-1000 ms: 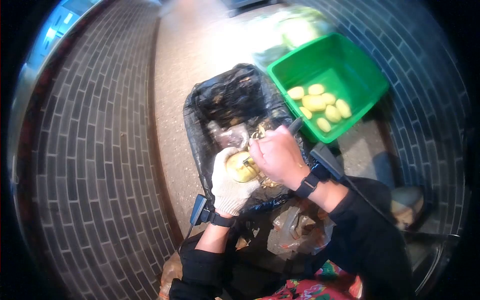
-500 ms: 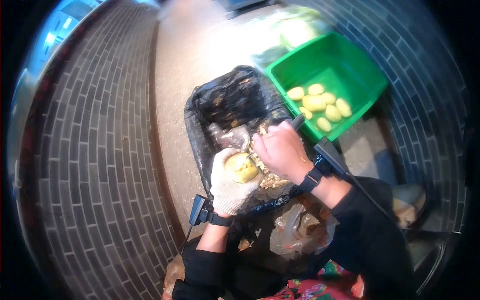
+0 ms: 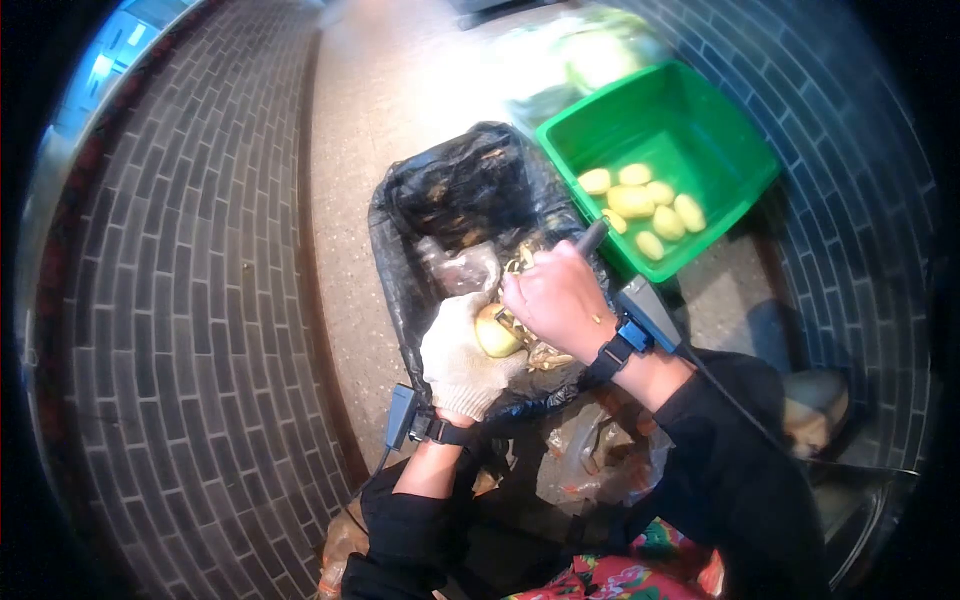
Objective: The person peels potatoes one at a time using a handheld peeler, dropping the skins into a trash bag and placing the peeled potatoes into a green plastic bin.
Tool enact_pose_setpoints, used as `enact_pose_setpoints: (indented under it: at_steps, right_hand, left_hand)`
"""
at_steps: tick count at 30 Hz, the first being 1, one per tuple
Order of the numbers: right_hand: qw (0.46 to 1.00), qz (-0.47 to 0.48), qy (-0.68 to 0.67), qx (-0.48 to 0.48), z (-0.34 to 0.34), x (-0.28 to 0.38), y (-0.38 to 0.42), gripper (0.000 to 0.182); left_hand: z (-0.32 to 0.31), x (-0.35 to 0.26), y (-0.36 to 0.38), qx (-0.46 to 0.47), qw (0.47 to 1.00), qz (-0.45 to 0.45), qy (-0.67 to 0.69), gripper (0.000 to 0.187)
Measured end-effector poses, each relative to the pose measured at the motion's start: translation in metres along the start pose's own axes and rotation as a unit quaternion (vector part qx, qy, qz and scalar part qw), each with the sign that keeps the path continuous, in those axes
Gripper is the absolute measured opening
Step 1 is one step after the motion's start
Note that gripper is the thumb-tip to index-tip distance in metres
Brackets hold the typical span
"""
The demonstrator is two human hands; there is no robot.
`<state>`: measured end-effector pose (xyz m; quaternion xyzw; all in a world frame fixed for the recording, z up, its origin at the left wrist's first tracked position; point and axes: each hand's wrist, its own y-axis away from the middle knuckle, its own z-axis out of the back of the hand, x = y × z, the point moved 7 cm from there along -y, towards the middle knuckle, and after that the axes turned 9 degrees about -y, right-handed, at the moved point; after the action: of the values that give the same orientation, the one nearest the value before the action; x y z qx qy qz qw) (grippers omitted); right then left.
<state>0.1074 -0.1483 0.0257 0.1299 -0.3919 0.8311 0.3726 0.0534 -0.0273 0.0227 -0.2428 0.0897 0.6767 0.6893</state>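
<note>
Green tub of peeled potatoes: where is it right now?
In the head view the green tub sits upper right on the floor, touching the black bag, just beyond the right hand.

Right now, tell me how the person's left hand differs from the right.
The left hand wears a white knit glove; the right hand is bare. The left hand cups a potato from below; the right hand grips a dark-handled peeler against it. Both wear black wrist devices and work over the black waste bag.

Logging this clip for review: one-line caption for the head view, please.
Gloved left hand holds a potato over a black bag; right hand grips a peeler; green bin holds peeled potatoes.
</note>
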Motion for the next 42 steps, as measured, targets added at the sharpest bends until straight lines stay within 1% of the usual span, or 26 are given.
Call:
enact_pose_setpoints:
  at_steps: [3, 5, 6, 8, 9, 10, 12, 13, 17, 19, 20, 22, 23, 25, 26, 28, 29, 30, 32, 34, 36, 37, 38, 40, 42]
  right_hand:
    - [0.999, -0.029, -0.027, -0.002, -0.005, -0.013, 0.003, 0.040]
    - [0.990, -0.009, 0.138, 0.017, -0.011, -0.032, 0.005, 0.044]
    - [0.990, -0.013, 0.141, 0.010, -0.005, -0.032, -0.001, 0.044]
    - [0.994, -0.094, 0.063, -0.006, 0.007, -0.036, -0.005, 0.046]
    - [0.996, -0.071, 0.041, -0.027, 0.014, -0.027, -0.008, 0.046]
    - [0.997, -0.066, 0.039, -0.021, 0.015, -0.018, -0.009, 0.046]
    - [0.996, -0.071, -0.047, -0.029, 0.016, -0.004, -0.008, 0.046]
    - [0.997, -0.056, -0.043, -0.031, 0.016, 0.002, -0.008, 0.045]
    - [0.996, -0.044, -0.069, -0.046, 0.012, 0.013, -0.007, 0.043]
    - [0.991, -0.059, -0.107, -0.059, 0.014, 0.013, -0.006, 0.041]
    - [0.991, -0.060, -0.108, -0.058, 0.013, 0.010, -0.006, 0.041]
    - [0.997, -0.030, -0.068, -0.025, 0.008, 0.000, -0.005, 0.041]
    - [0.997, -0.032, -0.066, -0.030, 0.008, -0.013, -0.003, 0.041]
    - [0.992, -0.020, 0.123, 0.018, 0.002, -0.030, -0.004, 0.043]
    - [0.992, -0.027, 0.125, 0.012, 0.001, -0.035, -0.002, 0.043]
    - [0.997, -0.071, 0.025, -0.027, 0.017, -0.032, -0.008, 0.044]
    - [0.998, -0.054, 0.009, -0.039, 0.020, -0.025, -0.010, 0.044]
    - [0.998, -0.048, 0.006, -0.033, 0.022, -0.017, -0.012, 0.044]
    - [0.994, -0.045, -0.094, -0.030, 0.027, -0.002, -0.013, 0.044]
    - [0.995, -0.033, -0.089, -0.023, 0.023, 0.008, -0.013, 0.042]
    - [0.993, 0.006, -0.112, -0.046, 0.021, 0.017, -0.011, 0.041]
    - [0.990, -0.016, -0.125, -0.058, 0.021, 0.016, -0.011, 0.040]
    - [0.991, -0.012, -0.122, -0.058, 0.021, 0.016, -0.011, 0.040]
    - [0.991, -0.032, -0.121, -0.038, 0.014, 0.012, -0.007, 0.039]
    - [0.992, -0.043, -0.117, -0.026, 0.013, -0.003, -0.004, 0.038]
  left_hand:
    - [0.000, -0.001, 0.002, -0.013, 1.000, 0.008, -0.020, 0.064]
    - [0.009, -0.008, 0.004, -0.047, 0.998, -0.032, 0.015, 0.062]
    - [0.011, -0.010, 0.003, -0.045, 0.998, -0.040, 0.014, 0.062]
    - [0.015, -0.007, 0.005, -0.059, 0.996, -0.022, 0.063, 0.062]
    - [0.013, -0.002, 0.005, -0.054, 0.997, -0.002, 0.053, 0.063]
    - [0.013, 0.002, 0.004, -0.058, 0.997, 0.005, 0.054, 0.063]
    - [0.012, 0.003, 0.000, -0.049, 0.999, -0.006, 0.019, 0.063]
    - [0.011, 0.003, 0.000, -0.047, 0.998, -0.003, 0.032, 0.063]
    - [0.012, 0.003, 0.001, -0.052, 0.998, -0.008, 0.024, 0.062]
    - [0.013, 0.003, 0.003, -0.101, 0.994, -0.037, 0.037, 0.062]
    - [0.014, 0.004, 0.005, -0.100, 0.994, -0.036, 0.037, 0.062]
    - [0.015, -0.003, 0.004, -0.053, 0.996, -0.057, 0.034, 0.065]
    - [0.015, -0.007, 0.006, -0.052, 0.996, -0.063, 0.034, 0.065]
    - [0.013, -0.005, 0.010, -0.040, 0.979, -0.023, 0.200, 0.070]
    - [0.012, -0.004, 0.007, -0.034, 0.979, -0.030, 0.199, 0.070]
    - [0.011, -0.001, 0.007, -0.037, 0.982, -0.047, 0.177, 0.073]
    - [0.004, 0.007, 0.006, -0.004, 0.983, 0.005, 0.183, 0.072]
    - [0.005, 0.009, 0.006, -0.010, 0.983, 0.012, 0.183, 0.072]
    - [0.002, 0.013, 0.003, 0.015, 0.983, 0.041, 0.180, 0.071]
    - [-0.001, 0.015, 0.004, 0.019, 0.983, 0.032, 0.177, 0.071]
    - [-0.005, 0.018, 0.006, 0.032, 0.975, 0.058, 0.214, 0.073]
    - [-0.006, 0.018, 0.007, 0.031, 0.974, 0.058, 0.215, 0.073]
    - [-0.005, 0.016, 0.006, 0.016, 0.976, 0.049, 0.211, 0.073]
    - [-0.007, 0.015, 0.008, 0.001, 0.977, 0.040, 0.210, 0.073]
    - [-0.002, 0.015, 0.010, -0.047, 0.976, 0.015, 0.212, 0.074]
